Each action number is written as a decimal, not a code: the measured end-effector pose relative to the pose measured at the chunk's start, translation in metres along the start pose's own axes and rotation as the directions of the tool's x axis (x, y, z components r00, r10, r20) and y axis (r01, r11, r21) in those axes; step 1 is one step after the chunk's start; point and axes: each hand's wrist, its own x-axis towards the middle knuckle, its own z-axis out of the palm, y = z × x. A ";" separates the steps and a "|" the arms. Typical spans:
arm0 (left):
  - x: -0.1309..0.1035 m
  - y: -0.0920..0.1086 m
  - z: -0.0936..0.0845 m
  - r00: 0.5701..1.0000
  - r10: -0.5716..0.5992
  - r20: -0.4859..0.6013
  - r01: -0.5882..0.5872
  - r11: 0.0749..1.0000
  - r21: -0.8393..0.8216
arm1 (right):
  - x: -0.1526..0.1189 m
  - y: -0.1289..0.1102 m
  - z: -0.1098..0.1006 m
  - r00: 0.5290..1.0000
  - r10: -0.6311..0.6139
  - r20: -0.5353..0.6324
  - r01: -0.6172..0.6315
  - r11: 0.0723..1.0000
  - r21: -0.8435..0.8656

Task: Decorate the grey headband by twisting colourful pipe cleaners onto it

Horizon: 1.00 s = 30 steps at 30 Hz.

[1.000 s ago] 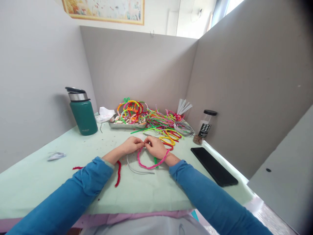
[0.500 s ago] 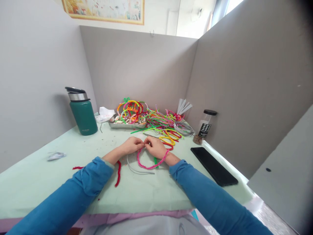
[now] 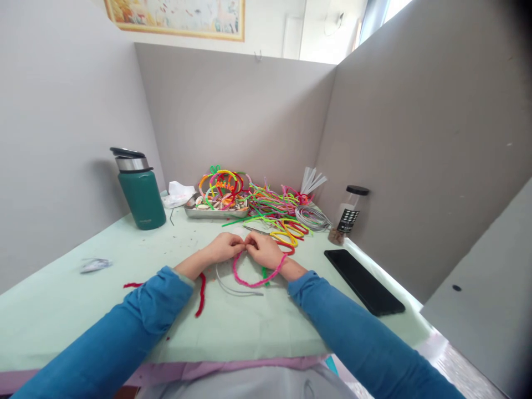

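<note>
My left hand (image 3: 224,247) and my right hand (image 3: 262,248) meet fingertip to fingertip over the table, both pinched closed on a pink pipe cleaner (image 3: 254,285). It curves in a loop below my fingers, and its far part passes by my right wrist. The exact spot pinched is hidden by the fingers. A thin grey wire (image 3: 235,292) lies in a curve under my left hand. Beneath the pink loop a bit of green pipe cleaner (image 3: 265,274) shows. A red pipe cleaner (image 3: 201,296) rests by my left forearm. Scissors with yellow handles (image 3: 291,239) lie just beyond my right hand.
At the back stand a metal tray (image 3: 216,213) with pipe-cleaner shapes and a heap of coloured pipe cleaners (image 3: 274,202). A coil of grey wire (image 3: 313,219) lies beside it. A green bottle (image 3: 143,197) is left; a jar (image 3: 348,216) and black phone (image 3: 363,281) are right.
</note>
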 end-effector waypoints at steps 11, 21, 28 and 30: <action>0.000 0.002 -0.001 0.999 0.034 -0.010 -0.033 0.995 0.099 | -0.001 -0.003 -0.002 1.000 0.002 0.019 -0.001 1.000 -0.017; 0.001 -0.002 0.000 1.000 0.012 -0.008 -0.012 0.996 0.091 | 0.000 -0.002 -0.001 1.000 0.002 0.028 -0.002 1.000 -0.026; 0.000 0.003 -0.001 0.999 0.016 -0.047 -0.012 0.996 0.085 | -0.001 -0.002 -0.001 1.000 -0.027 -0.013 0.027 1.000 0.007; 0.000 0.004 -0.001 0.997 0.007 -0.077 -0.002 0.998 0.058 | -0.001 -0.004 -0.002 0.999 -0.028 -0.026 0.028 1.000 0.010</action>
